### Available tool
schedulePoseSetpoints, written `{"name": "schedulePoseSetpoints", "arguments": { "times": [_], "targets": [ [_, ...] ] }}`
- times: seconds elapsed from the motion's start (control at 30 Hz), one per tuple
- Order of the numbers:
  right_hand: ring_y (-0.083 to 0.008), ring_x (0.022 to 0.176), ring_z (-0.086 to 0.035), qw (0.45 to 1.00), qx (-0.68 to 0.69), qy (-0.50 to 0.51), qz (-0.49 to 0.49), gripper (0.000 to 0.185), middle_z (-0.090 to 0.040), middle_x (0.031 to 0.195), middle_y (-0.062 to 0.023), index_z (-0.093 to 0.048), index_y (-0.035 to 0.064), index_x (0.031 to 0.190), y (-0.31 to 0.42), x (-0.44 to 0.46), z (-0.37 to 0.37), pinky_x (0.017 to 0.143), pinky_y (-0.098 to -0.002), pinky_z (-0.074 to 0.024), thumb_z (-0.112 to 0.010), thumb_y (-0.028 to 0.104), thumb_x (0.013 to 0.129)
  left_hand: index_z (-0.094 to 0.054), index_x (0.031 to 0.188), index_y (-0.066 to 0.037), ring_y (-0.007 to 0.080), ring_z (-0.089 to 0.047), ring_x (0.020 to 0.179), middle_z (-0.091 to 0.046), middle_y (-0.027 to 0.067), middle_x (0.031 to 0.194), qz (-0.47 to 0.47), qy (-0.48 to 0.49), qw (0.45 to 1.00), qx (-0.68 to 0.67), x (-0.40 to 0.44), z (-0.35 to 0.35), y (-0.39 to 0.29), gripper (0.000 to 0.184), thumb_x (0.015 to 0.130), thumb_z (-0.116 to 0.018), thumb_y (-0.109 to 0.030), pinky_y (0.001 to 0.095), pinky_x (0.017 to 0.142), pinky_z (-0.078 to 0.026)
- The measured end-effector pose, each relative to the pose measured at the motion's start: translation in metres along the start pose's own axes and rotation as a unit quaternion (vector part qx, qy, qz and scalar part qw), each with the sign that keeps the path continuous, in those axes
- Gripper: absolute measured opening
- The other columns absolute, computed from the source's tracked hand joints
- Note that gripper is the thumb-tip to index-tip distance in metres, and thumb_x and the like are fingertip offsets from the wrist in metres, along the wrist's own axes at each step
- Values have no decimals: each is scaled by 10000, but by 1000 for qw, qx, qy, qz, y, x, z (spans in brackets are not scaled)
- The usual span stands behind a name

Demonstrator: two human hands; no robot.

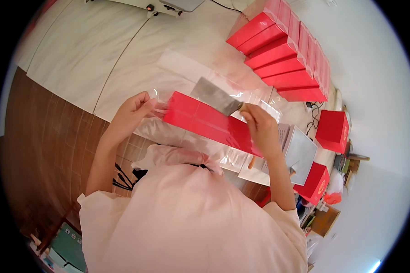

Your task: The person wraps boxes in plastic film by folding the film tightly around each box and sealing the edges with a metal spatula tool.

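A long red box (pixel 200 119) lies near the table's front edge in front of my body, with clear plastic film (pixel 158 108) around it and spreading past its left end. My left hand (pixel 134 109) pinches the loose film beside that end. In my right hand (pixel 263 129) is a scraper (pixel 212 95), gripped by its handle. Its wide metal blade points left and lies over the box's far edge; whether it touches the box I cannot tell. More shiny film shows beyond and below the box.
Several film-wrapped red boxes (pixel 282 57) stand in a row at the back right. Nearer on the right are a grey-topped box (pixel 301 148) and two red boxes, one upper (pixel 331 131) and one lower (pixel 314 183). Equipment (pixel 152 8) sits at the table's far edge.
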State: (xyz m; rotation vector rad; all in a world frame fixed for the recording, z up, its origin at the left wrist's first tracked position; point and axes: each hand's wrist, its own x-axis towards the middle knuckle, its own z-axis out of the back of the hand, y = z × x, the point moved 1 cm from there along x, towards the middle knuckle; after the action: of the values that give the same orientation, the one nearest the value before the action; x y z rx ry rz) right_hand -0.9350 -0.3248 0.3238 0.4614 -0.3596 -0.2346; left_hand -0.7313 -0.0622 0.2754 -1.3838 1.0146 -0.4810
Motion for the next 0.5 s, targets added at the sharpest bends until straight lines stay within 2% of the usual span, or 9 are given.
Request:
{"name": "schedulePoseSetpoints", "arguments": {
  "times": [0.07, 0.13, 0.2, 0.27, 0.3, 0.33, 0.4, 0.5],
  "targets": [
    [-326, 717, -621, 998, -23, -40, -52, 148, -664, 882, -153, -652, 17, 1001, -19, -12, 9, 647, -383, -495, -640, 138, 917, -497, 884, -38, 191, -661, 981, -684, 149, 1086, 10, -12, 1000, 13, -2, 2, 2, 251, 1019, -503, -249, 309, 879, -498],
    [-317, 702, -614, 969, 7, -54, -241, 199, -657, 884, -163, -652, 15, 1041, -39, -33, 24, 642, -364, -484, -596, 188, 959, -518, 923, -42, 190, -655, 997, -677, 134, 1115, 19, -15, 999, 29, -4, 1, 1, 241, 1016, -504, -264, 306, 888, -488],
    [-314, 687, -602, 945, -4, -130, -300, 259, -655, 860, -163, -649, 24, 1080, -71, -63, 36, 640, -352, -473, -547, 245, 991, -550, 1005, -47, 190, -647, 1019, -662, 114, 1148, 16, -38, 998, 40, -5, 0, 3, 255, 1008, -515, -299, 306, 907, -474],
    [-413, 809, -617, 927, -48, -187, -321, 304, -658, 901, -217, -627, 40, 1107, -108, -103, 47, 701, -448, -477, -494, 295, 1008, -564, 1090, -42, 199, -637, 1039, -652, 101, 1137, -5, -54, 996, 76, -7, -4, 6, 320, 997, -534, -346, 324, 930, -465],
    [-446, 887, -608, 904, -99, -196, -366, 321, -652, 947, -240, -609, 30, 1092, -127, -124, 48, 728, -483, -472, -475, 310, 1013, -564, 1108, -39, 199, -619, 1068, -636, 92, 1144, -7, -65, 995, 79, -7, -2, 13, 346, 990, -548, -364, 332, 944, -457],
    [-458, 892, -604, 889, -104, -242, -374, 349, -646, 938, -256, -598, 10, 1067, -145, -148, 49, 736, -493, -473, -467, 330, 1013, -566, 1098, -39, 188, -598, 1074, -616, 78, 1140, -6, -74, 993, 93, -6, -2, 19, 346, 989, -552, -368, 330, 951, -452],
    [-464, 928, -600, 837, -68, -267, -473, 368, -632, 965, -283, -596, -25, 1043, -200, -207, 39, 782, -493, -469, -452, 313, 1010, -572, 1102, -51, 154, -569, 1056, -599, 50, 1106, 10, -106, 986, 125, 0, 3, 28, 339, 982, -570, -367, 313, 928, -449],
    [-453, 946, -606, 761, -75, -309, -566, 380, -645, 982, -278, -596, -44, 1030, -260, -281, 29, 818, -491, -466, -444, 303, 1005, -575, 1127, -58, 131, -549, 1026, -582, 25, 1080, 37, -106, 981, 159, 6, 4, 26, 333, 975, -590, -353, 294, 908, -441]
  ]
}}
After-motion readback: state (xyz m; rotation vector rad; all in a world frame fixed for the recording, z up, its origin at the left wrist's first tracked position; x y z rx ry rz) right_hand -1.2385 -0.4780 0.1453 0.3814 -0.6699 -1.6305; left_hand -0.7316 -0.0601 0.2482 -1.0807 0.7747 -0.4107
